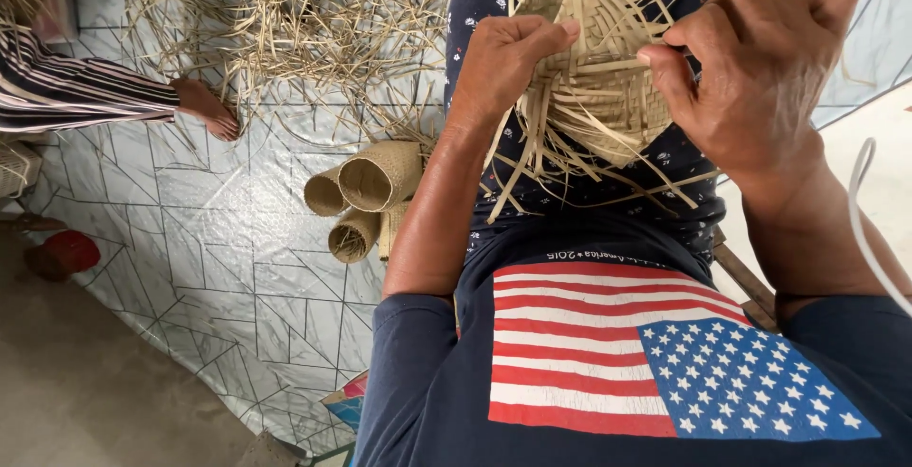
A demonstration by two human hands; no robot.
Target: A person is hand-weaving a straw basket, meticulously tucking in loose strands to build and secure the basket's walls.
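A half-woven straw basket [597, 58] of pale flat strips rests over my lap, with loose strip ends sticking out all around it. My left hand [502, 57] grips its left rim, thumb pressed on the weave. My right hand [760, 58] holds the right side, fingers pinching a strip at the edge. Both forearms reach up from my dark blue shirt, which has a flag print.
A heap of loose straw strips [285, 20] lies on the patterned floor sheet [218, 239]. Three rolled woven mats [370, 191] sit left of my knee. Another person's striped leg and bare foot [204, 106] are at the left. A red object [65, 252] lies at the far left.
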